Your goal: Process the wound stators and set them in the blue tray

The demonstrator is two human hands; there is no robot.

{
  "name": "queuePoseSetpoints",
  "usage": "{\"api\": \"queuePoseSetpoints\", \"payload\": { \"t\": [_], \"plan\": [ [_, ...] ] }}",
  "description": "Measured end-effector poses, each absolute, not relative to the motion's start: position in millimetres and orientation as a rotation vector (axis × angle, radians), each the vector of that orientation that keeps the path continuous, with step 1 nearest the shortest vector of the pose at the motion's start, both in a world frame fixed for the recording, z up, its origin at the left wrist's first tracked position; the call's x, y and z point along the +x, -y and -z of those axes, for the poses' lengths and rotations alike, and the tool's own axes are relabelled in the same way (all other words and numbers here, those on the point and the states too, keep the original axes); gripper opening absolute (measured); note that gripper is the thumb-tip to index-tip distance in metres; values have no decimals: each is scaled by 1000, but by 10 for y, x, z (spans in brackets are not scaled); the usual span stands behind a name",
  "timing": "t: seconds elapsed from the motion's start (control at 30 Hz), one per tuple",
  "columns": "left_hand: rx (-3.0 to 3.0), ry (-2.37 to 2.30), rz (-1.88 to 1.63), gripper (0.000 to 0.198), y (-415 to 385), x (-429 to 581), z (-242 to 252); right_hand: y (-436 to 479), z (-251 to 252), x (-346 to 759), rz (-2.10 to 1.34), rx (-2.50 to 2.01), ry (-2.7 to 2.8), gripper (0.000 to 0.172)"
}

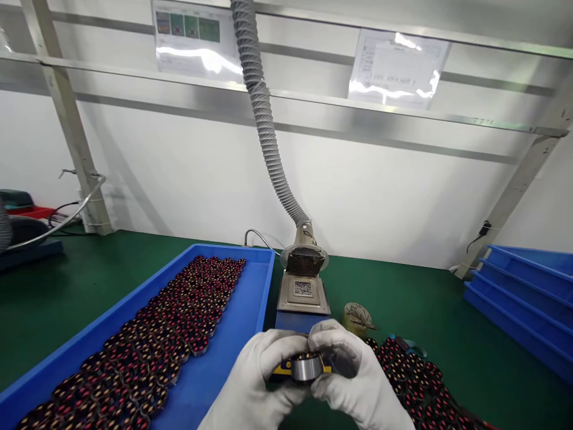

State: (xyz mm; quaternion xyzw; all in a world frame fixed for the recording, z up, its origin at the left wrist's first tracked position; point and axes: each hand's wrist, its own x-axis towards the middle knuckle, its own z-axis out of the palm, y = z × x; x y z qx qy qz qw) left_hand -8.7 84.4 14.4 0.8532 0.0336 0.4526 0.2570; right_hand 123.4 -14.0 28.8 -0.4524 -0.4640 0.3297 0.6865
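Head view, only 1: gloved left hand (266,376) and gloved right hand (358,370) both pinch 1 metal-rimmed part (307,368), held in front of the bench unit (303,294). So 1 piece in work.

Blue tray (239,340) on the left: many similar parts (168,325) packed close together, bare strip along its right side, so room left. Loose batch (414,382) on the green bench (403,298), right of the hands. Reads as mid-batch to me. Can't tell which group is done and which is waiting; no count possible.
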Motion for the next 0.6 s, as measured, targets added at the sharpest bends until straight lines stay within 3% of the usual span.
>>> {"api": "queuePoseSetpoints", "payload": {
  "t": [0.17, 0.37, 0.6],
  "plan": [
    [2417, 5, -1282, 21, -805, -89, -185, 91, -227, 1233, -594, -926, 1039, 7],
    [2631, -79, -1446, 20, -787, -120, -201, 25, -227, 1112, -784, -562, 592, 16],
    [2570, -174, -1465, 36, -828, -149, -144, -122, -85, 1108, -995, -774, 780, 36]
  ]
}}
